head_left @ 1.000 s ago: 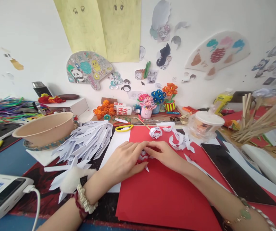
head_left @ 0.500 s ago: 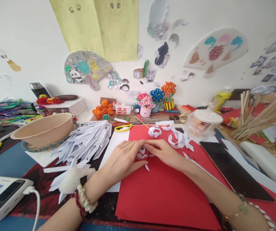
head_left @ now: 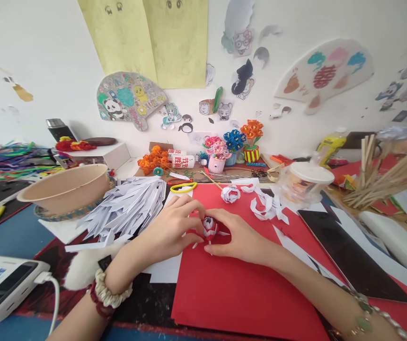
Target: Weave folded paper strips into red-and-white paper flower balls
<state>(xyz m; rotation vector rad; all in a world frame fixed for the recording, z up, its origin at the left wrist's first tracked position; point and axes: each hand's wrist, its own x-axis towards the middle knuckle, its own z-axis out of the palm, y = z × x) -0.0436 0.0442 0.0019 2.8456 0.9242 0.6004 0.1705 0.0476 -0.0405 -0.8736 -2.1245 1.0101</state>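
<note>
A small flower of folded white paper strips sits between my two hands over the red paper. My right hand curves round its far and right side, the thumb low near its base. On the other side, my left hand has bent fingers with the tips against the flower's left edge. A narrow white tip shows by the left thumb. Just beyond lies another white paper flower on a thin stick. Loose curled paper strips lie to its right.
Left of the hands are a heap of white paper strips, a beige basin and yellow-handled scissors. A dark tablet and a lidded cup stand to the right. Several small flower pots line the back.
My hands have parted a little and opened up round the paper flower, so more of it shows. The left fingers have lifted and bent; the right thumb has moved down and towards me.
</note>
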